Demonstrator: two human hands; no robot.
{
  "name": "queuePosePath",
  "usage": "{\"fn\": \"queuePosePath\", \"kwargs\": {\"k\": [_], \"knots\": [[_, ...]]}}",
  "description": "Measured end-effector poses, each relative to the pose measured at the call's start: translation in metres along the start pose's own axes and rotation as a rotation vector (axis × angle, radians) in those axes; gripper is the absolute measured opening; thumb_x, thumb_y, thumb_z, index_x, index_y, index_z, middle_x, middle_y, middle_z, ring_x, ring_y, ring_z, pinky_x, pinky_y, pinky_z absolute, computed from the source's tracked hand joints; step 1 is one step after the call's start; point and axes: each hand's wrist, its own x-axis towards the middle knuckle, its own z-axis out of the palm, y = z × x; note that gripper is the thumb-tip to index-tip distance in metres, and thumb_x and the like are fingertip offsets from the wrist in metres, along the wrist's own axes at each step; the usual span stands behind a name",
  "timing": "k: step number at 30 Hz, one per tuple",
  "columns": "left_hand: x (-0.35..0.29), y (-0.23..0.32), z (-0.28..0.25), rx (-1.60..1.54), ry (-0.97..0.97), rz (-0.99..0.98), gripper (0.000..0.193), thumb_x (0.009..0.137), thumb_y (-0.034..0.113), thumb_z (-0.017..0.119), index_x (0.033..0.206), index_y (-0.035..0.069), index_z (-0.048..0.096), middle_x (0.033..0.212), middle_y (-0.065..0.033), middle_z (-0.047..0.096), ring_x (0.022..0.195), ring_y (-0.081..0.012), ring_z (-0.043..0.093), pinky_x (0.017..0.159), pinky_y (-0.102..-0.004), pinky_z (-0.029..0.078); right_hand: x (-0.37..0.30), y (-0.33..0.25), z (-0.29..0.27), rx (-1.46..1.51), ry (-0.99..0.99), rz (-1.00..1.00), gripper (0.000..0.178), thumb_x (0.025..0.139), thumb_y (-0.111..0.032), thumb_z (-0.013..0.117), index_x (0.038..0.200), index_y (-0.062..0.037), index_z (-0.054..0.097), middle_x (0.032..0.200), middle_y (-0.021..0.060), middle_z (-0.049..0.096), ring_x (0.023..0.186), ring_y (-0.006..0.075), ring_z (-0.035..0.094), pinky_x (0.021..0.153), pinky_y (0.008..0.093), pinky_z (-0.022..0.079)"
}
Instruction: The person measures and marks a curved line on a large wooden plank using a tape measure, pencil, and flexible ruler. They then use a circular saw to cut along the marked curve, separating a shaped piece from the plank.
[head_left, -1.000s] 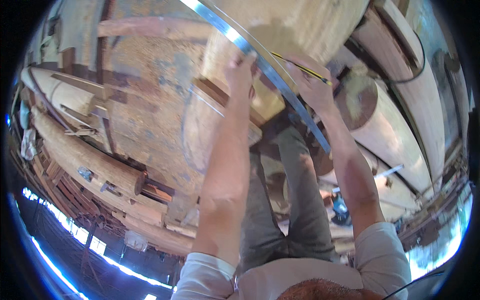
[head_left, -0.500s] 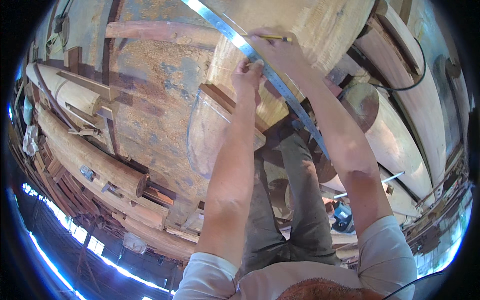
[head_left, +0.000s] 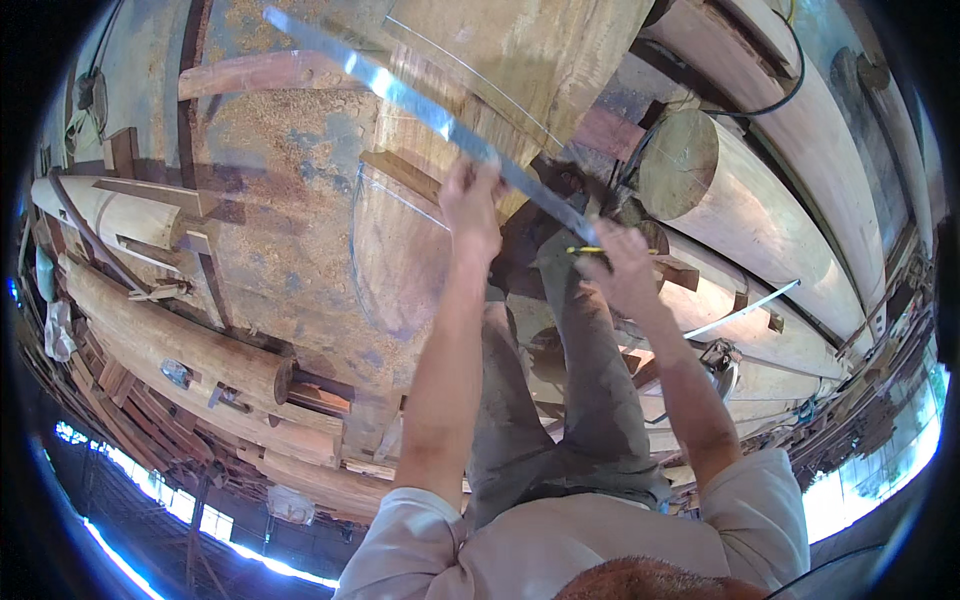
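Note:
A long steel ruler point(head_left: 380, 82) slants above a broad pale timber point(head_left: 575, 50), from the upper left down toward my right hand. My left hand point(head_left: 472, 205) is closed on it near its middle. My right hand point(head_left: 622, 268), slightly blurred, has a yellow pencil point(head_left: 583, 249) in its fingers and is at the ruler's lower end; whether it also grips the ruler I cannot tell. A straight white line is drawn across the timber. Under my left hand lies a rounded wooden piece point(head_left: 400, 260) with a dark outline and a strip of wood along its upper edge.
Thick round logs point(head_left: 680, 165) lie to the right, a dark cable point(head_left: 775, 105) across them. More shaped logs point(head_left: 185, 335) and stacked boards are on the left. Sawdust covers the floor point(head_left: 265, 200). A white rod point(head_left: 745, 310) sticks out beside my right forearm.
Both hands have come nearer to me, the right one most, from the drawn line down to the ruler's lower end. The ruler has shifted left and off the line. The view has also shifted.

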Motion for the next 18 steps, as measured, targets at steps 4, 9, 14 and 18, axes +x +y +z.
{"fn": "queuePosePath", "kwargs": {"k": [4,9,14,18], "knots": [[-0.091,0.017,-0.011,-0.062,-0.062,0.049,0.013,0.102,0.003,0.070,0.112,0.003,0.062,0.103,-0.0064,0.068,0.088,-0.0162,0.069,0.078,-0.0369,0.064,-0.049,-0.041,0.005,-0.054,-0.145,0.077,0.067,0.082,-0.022,0.087,0.140,-0.0006,0.061,0.114,0.0199,0.068,0.110,0.0385,0.065,0.100,0.0472,0.048],[-0.133,0.065,0.020,-0.131,-0.162,0.156,0.015,0.102,0.004,0.070,0.115,0.002,0.063,0.101,-0.0061,0.070,0.087,-0.0159,0.072,0.078,-0.0363,0.065,-0.053,-0.059,-0.034,-0.082,0.414,0.019,0.065,0.084,-0.026,0.086,0.139,-0.0023,0.062,0.122,0.0192,0.065,0.094,0.0395,0.064,0.083,0.0449,0.054],[-0.155,0.125,0.111,-0.013,-0.368,0.196,0.026,0.104,0.013,0.071,0.126,0.000,0.064,0.108,-0.0072,0.071,0.097,-0.0155,0.071,0.083,-0.0352,0.063,-0.015,-0.047,-0.112,-0.196,0.204,0.077,0.056,0.076,0.002,0.072,0.132,-0.0004,0.063,0.111,0.0231,0.068,0.103,0.0419,0.068,0.085,0.0470,0.058],[-0.121,0.112,0.158,0.160,-0.522,0.268,0.048,0.105,0.024,0.071,0.143,-0.002,0.059,0.125,-0.0134,0.071,0.112,-0.0179,0.068,0.097,-0.0345,0.056,-0.013,-0.002,-0.139,-0.132,0.332,0.221,0.052,0.082,-0.002,0.072,0.132,-0.0031,0.062,0.110,0.0226,0.069,0.097,0.0431,0.071,0.083,0.0490,0.058]]}}
